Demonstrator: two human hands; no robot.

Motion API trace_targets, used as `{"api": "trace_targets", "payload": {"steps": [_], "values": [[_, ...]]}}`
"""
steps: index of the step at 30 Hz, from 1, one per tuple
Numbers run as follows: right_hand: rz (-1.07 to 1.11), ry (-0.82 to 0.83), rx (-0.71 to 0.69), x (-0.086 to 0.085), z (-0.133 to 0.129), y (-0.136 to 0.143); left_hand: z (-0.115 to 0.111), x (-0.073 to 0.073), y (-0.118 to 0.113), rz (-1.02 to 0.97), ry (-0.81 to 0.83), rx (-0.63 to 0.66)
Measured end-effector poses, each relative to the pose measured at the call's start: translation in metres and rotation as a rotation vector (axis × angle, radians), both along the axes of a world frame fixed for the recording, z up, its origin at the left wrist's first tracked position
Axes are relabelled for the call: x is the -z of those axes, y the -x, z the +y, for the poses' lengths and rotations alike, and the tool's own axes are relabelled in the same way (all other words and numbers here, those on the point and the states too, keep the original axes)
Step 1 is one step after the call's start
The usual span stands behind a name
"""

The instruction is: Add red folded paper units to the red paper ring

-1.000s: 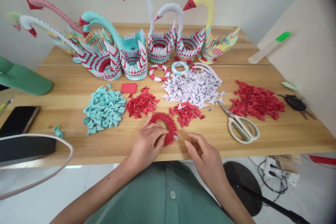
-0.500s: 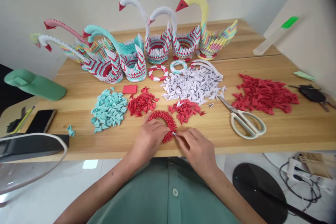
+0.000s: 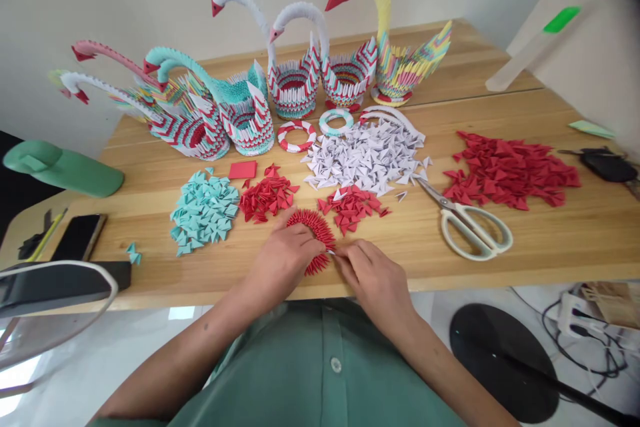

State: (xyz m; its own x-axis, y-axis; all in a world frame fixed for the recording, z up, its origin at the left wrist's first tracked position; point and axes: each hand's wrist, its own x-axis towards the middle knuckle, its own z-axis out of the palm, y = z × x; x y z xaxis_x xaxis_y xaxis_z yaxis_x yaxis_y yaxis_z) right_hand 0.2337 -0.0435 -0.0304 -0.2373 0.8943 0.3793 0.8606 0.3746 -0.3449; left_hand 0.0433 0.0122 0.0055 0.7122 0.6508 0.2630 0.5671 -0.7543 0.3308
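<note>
A spiky ring of folded red paper pieces [image 3: 321, 229] rests near the table's front edge. My left hand [image 3: 287, 257] lies over its left side, fingers closed on it. At the ring's right rim, my right hand [image 3: 373, 273] pinches a small white folded paper piece [image 3: 331, 252], its tip against the red points. Just beyond the ring lie two small heaps of red paper pieces, one to the left [image 3: 269, 197] and one to the right [image 3: 353, 207]. A pile of white paper pieces [image 3: 367, 159] spreads behind them.
Several paper swans [image 3: 295, 87] line the back. Turquoise pieces [image 3: 205, 210] lie left; a large red heap [image 3: 515, 170] and scissors [image 3: 475, 230] lie right. Two paper rings [image 3: 297, 137] sit mid-table. A green bottle [image 3: 75, 170], phone [image 3: 80, 237] and keys [image 3: 607, 163] are at the sides.
The view has shifted slightly. My right hand still holds the white piece at the ring's right rim, its fingers moved a little; my left hand keeps its grip on the ring.
</note>
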Motion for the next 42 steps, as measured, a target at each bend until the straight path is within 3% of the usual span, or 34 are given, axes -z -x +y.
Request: {"api": "trace_targets", "payload": {"steps": [14,30,35,42], "values": [[-0.029,0.019,-0.050,0.001,0.000,-0.003,0.011,-0.009,-0.004,0.158,-0.061,0.113],[-0.104,-0.016,-0.054,-0.003,-0.004,-0.009,0.010,-0.006,-0.001,0.143,-0.076,0.117],[-0.031,0.038,-0.058,-0.010,-0.009,-0.031,0.010,-0.009,-0.002,0.124,-0.078,0.119],[-0.118,-0.099,0.166,-0.006,0.008,-0.081,0.011,-0.011,-0.002,0.140,-0.062,0.117]]}}
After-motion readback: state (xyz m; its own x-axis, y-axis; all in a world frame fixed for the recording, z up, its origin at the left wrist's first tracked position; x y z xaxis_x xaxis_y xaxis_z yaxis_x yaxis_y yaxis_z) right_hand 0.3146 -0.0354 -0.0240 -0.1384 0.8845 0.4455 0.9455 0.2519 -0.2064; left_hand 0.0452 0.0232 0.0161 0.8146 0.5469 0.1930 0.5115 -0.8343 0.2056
